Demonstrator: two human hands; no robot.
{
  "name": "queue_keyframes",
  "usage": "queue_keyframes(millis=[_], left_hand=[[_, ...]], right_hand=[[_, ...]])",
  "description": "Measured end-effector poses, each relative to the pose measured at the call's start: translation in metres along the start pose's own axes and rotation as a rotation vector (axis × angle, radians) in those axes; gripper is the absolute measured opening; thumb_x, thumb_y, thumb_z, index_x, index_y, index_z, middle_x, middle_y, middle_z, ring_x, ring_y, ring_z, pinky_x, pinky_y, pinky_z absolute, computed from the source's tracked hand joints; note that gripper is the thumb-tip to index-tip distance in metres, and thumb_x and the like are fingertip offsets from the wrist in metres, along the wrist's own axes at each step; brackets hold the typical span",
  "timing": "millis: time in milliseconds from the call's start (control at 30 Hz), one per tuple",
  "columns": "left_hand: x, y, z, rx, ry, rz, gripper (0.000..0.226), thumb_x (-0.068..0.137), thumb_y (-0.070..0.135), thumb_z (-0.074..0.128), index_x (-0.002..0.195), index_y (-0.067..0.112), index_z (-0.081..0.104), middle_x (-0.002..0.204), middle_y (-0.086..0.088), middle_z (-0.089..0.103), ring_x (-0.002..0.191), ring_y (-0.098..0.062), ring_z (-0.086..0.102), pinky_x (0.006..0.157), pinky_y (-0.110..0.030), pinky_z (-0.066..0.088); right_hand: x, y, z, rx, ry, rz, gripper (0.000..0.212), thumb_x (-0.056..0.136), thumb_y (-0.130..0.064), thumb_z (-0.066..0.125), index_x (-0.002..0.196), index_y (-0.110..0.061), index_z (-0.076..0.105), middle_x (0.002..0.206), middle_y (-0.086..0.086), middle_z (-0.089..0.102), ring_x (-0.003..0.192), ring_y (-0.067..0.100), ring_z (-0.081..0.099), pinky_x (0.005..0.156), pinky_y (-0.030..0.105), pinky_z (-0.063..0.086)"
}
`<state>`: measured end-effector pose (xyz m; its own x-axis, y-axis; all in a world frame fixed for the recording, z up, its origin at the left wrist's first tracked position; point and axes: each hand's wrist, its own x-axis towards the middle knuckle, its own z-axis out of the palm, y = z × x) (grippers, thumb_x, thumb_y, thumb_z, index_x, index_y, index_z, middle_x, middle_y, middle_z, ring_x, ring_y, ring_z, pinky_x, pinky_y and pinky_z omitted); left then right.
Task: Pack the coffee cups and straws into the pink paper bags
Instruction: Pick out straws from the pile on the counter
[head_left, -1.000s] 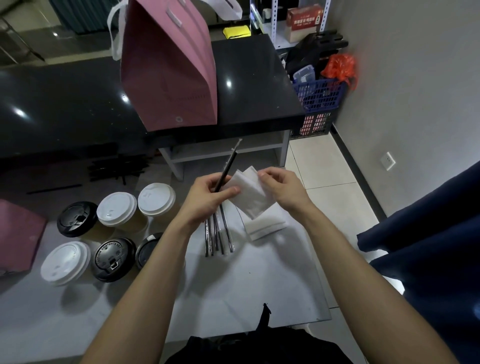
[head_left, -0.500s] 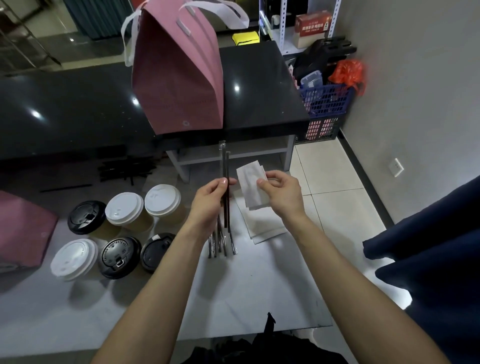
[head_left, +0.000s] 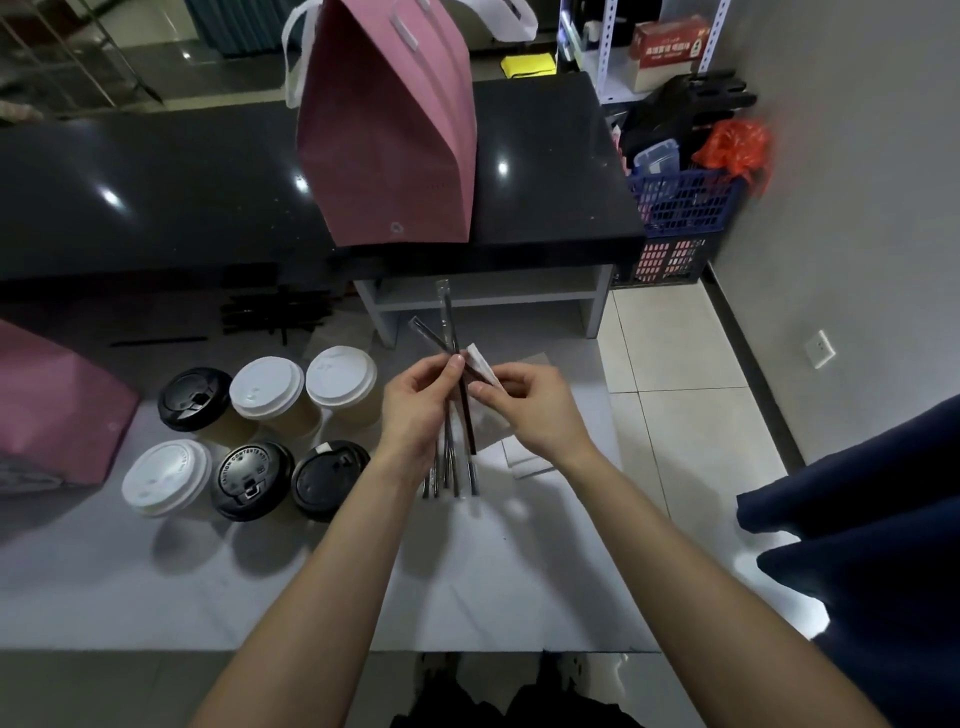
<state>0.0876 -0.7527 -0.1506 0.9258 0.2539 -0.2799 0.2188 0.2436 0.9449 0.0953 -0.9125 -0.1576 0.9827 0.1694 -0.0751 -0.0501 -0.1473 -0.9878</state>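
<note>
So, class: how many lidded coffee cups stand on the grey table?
6: back row, black lid, white lid, white lid; front row, white lid, black lid, black lid.

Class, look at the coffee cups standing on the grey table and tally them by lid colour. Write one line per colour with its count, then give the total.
White-lidded cups: 3
Black-lidded cups: 3
Total: 6 cups, all standing to the left of the left hand, none in a bag yet.
</note>
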Motion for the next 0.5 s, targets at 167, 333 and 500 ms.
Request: queue_keyframes(millis=[167, 333, 500], left_hand=[[-0.002, 0.012, -0.019, -0.045, 0.002, 0.023, 0.012, 0.103, 0.015, 0.075, 0.103, 0.004, 0.077, 0.083, -0.008, 0.072, 0.074, -0.016, 0.067, 0.069, -0.023, 0.058], [0.007, 0.051, -0.063, 0.060, -0.165, 0.108, 0.021, 0.105, 0.019, 0.073, 0.111, -0.001, 0.079, 0.096, -0.015, 0.076, 0.092, -0.024, 0.072, 0.079, -0.030, 0.058], [0.020, 0.124, -0.155, 0.226, -0.283, 0.295, 0.020, 0.103, 0.015, 0.076, 0.123, 0.012, 0.077, 0.104, -0.009, 0.080, 0.092, -0.022, 0.075, 0.076, -0.036, 0.060]], right_hand=[[-0.007, -0.017, 0.027, -0.292, -0.012, -0.061, 0.020, 0.094, -0.036, 0.082, 0.103, -0.019, 0.084, 0.090, -0.001, 0.082, 0.090, 0.021, 0.078, 0.085, 0.049, 0.060], [-0.002, -0.060, 0.050, -0.557, 0.103, -0.220, 0.014, 0.099, -0.030, 0.076, 0.102, -0.019, 0.083, 0.080, -0.005, 0.076, 0.075, 0.015, 0.068, 0.071, 0.034, 0.052], [0.011, -0.123, 0.116, -0.607, 0.201, -0.367, 0.018, 0.095, -0.026, 0.080, 0.111, -0.024, 0.086, 0.094, -0.007, 0.079, 0.088, 0.014, 0.073, 0.080, 0.034, 0.056]])
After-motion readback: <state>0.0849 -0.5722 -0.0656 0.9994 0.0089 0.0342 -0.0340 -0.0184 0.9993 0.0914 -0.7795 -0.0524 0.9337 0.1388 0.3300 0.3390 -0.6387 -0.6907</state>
